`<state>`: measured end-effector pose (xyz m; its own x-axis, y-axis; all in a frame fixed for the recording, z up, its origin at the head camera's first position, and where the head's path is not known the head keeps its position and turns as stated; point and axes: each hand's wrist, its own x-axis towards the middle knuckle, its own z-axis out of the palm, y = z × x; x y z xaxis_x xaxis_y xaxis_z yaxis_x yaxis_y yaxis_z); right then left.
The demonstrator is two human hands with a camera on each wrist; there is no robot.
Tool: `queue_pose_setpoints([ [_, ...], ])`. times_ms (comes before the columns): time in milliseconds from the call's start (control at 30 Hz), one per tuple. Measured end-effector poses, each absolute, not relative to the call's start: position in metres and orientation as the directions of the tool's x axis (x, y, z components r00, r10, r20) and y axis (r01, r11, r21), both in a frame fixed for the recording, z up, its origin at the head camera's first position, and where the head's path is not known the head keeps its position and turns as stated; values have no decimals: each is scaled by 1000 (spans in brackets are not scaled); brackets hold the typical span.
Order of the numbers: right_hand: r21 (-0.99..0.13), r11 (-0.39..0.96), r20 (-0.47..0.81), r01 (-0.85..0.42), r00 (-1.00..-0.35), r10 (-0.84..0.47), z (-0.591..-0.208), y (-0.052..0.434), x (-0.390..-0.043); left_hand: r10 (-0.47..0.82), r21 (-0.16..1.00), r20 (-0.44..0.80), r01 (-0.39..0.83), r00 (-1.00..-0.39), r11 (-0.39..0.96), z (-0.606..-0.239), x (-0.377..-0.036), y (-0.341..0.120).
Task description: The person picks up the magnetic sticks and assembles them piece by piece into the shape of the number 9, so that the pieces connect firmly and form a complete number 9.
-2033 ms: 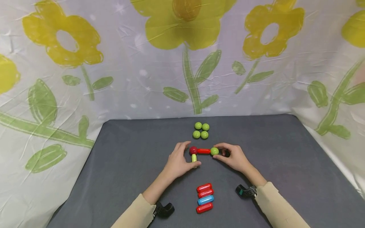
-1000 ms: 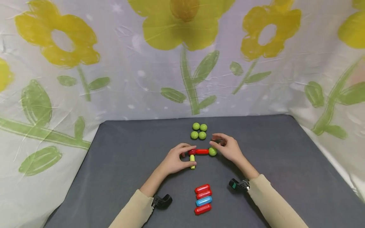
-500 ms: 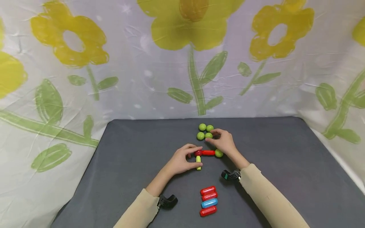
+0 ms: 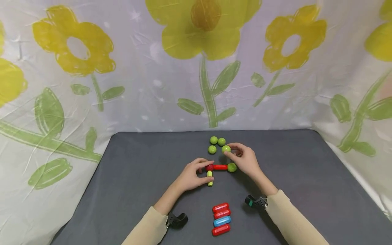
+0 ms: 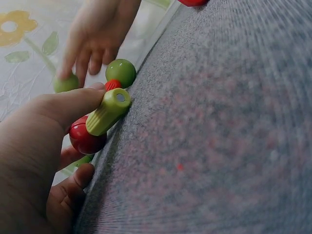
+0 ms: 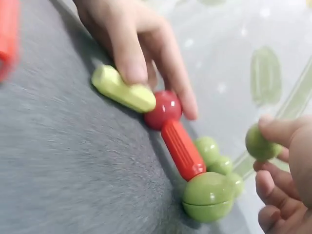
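The right hand (image 4: 245,160) has pinched a green ball (image 4: 226,148) off the cluster; left-hand fingers (image 4: 202,163) still grip the red ball (image 4: 209,167).

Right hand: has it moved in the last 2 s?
Yes. The right hand left the green ball on the red stick's end, went toward the far green cluster, and now pinches one picked ball.
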<state>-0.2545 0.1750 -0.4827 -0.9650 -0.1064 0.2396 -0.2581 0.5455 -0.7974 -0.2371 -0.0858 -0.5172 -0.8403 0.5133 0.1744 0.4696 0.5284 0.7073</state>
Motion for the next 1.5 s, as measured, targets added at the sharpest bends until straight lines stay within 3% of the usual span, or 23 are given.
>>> queue_pose_setpoints([
  [300, -848, 355, 273, -393, -899, -343, -496, 183, -201, 495, 702, 196, 474, -847, 532, -519, -236, -91],
  [433, -867, 278, 258, -414, -849, -461, -506, 181, -195, 481, 704, 214, 476, -850, 528, -518, -236, -92],
  [600, -834, 290, 258, -469, -797, -546, -518, 181, -195, 482, 701, 204, 471, -852, 535, -519, -236, -90],
  [1500, -746, 397, 310, -535, -807, -503, -523, 161, -178, 490, 684, 163, 456, -856, 570, -520, -239, -82],
])
